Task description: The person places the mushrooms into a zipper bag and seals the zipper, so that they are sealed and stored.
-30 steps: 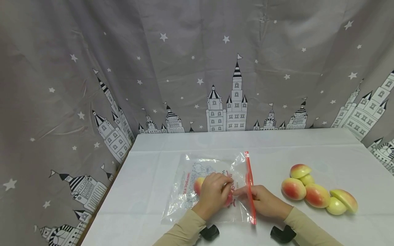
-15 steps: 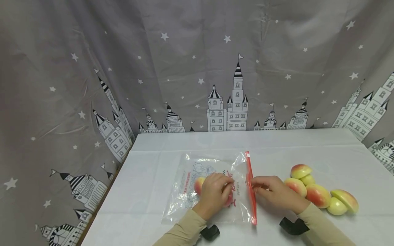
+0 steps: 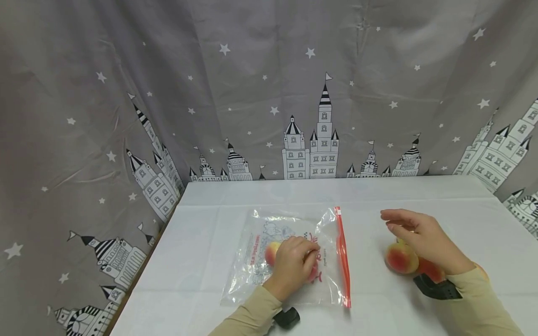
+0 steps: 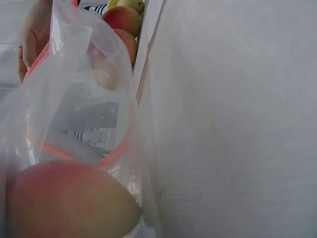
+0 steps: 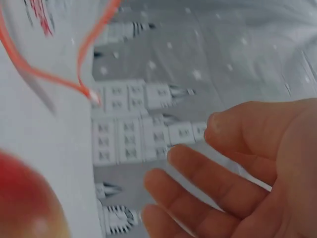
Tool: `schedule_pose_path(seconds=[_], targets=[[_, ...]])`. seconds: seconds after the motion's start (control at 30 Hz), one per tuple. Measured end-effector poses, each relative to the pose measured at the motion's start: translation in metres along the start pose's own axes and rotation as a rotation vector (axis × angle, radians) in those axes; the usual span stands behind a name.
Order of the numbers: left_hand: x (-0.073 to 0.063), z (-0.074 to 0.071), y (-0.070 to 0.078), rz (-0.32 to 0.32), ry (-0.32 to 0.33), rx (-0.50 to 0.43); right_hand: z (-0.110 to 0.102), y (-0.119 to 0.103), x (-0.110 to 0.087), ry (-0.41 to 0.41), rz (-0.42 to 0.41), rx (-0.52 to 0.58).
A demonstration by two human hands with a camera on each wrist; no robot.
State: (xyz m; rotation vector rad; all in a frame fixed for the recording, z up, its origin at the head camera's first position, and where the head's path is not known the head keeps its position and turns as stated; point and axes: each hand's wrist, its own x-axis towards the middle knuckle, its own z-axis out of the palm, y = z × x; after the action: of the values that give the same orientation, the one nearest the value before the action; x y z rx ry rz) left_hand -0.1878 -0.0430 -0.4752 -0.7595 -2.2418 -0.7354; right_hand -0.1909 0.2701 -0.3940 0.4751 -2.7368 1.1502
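A clear zip bag (image 3: 260, 224) with a red zip edge (image 3: 342, 256) lies on the white table, its mouth facing right and gaping in the left wrist view. My left hand (image 3: 292, 263) rests over the bag with curled fingers, holding its upper film. Inside, a red-yellow peach (image 3: 271, 253) shows left of that hand, and a redder one is partly hidden beneath it. My right hand (image 3: 426, 238) is over the loose peaches (image 3: 401, 259) at the right. Its fingers (image 5: 198, 173) are loosely bent with nothing between them, and the hand and sleeve cover most of that group.
Black wrist camera mounts (image 3: 287, 318) sit at both wrists. A grey curtain (image 3: 252, 93) printed with castles and stars hangs behind the white table (image 3: 201, 224) and along its left side.
My right hand has come out of the bag mouth and moved right, past the red zip edge, to above the loose peaches. The left hand and bag have stayed put.
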Motion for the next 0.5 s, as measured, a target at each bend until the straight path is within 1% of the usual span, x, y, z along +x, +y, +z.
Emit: schedule_pose_path(seconds=[0.13,0.23,0.37,0.5], targets=[[0.0,0.0,0.0,-0.003,0.005,0.009,-0.016,0.01,-0.001,0.06,0.036,-0.02],[0.0,0.0,0.0,-0.006,0.004,0.01,-0.023,0.015,-0.002,0.093,0.044,-0.061],[0.0,0.0,0.0,-0.009,-0.002,0.005,-0.028,0.022,-0.002,0.105,0.055,-0.102],[0.0,0.0,0.0,-0.009,-0.005,0.004,-0.028,0.027,0.0,0.094,0.081,-0.114]])
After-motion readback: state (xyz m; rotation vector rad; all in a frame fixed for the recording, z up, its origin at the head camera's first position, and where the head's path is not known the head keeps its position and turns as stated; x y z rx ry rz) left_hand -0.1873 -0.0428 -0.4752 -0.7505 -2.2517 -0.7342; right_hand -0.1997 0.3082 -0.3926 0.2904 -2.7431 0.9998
